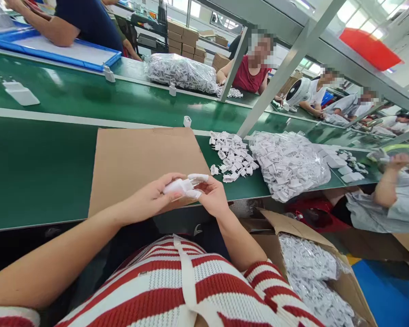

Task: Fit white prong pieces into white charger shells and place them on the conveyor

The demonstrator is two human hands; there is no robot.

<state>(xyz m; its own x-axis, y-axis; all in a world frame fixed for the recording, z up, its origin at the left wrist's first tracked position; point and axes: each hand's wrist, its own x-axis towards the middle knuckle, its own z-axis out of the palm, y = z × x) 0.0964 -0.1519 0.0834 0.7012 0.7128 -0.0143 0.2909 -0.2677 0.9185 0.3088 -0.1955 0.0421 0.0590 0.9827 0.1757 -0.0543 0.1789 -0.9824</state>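
Over the front part of a flat cardboard sheet (139, 159), a small white plug charger (177, 185) is held level between my hands. My left hand (153, 195) pinches its smooth body between thumb and fingers. White finger covers sit on the thumb and forefinger of my right hand (214, 196), which close on the charger's pin end; the exact contact there is partly hidden. To the right of the sheet lies a loose pile of white plug pieces (234, 156). Beside the pile is a clear bag of similar white pieces (289, 163).
A green belt (129, 102) runs behind the bench, carrying a white charger (21, 93). One white piece (187, 121) stands at the sheet's back edge. Slanted metal posts (276, 77) rise beyond. An open carton (274, 222) with bagged pieces stands low right. A co-worker (391, 195) sits at right.
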